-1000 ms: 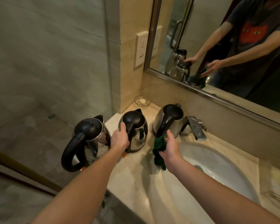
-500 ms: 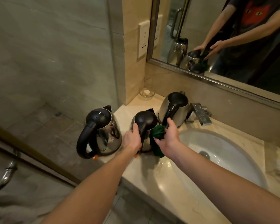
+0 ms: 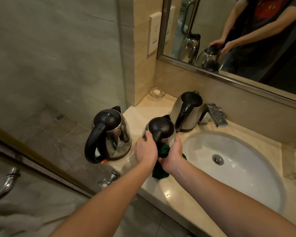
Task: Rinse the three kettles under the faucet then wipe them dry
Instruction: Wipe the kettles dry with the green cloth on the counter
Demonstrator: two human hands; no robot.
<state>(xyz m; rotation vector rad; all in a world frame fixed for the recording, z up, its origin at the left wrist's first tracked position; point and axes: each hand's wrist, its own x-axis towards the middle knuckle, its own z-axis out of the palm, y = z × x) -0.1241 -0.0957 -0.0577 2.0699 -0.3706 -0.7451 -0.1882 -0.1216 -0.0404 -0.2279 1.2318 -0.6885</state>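
Glossy steel kettles (image 3: pixel 162 132) with matt black plastic lids, polished marble counter (image 3: pixel 169 189), green cloth (image 3: pixel 160 173)

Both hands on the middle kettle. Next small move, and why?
Probably slide the green cloth around the middle kettle with the right hand while the left hand steadies it: the cloth sits against its lower side, and specks, likely droplets, dot its lid.

Beige marble vanity counter (image 3: pixel 160 190), white oval sink basin (image 3: pixel 246 177), metal-framed wall mirror (image 3: pixel 208 17) above, grey tiled floor (image 3: pixel 61 134) left, dim warm light.
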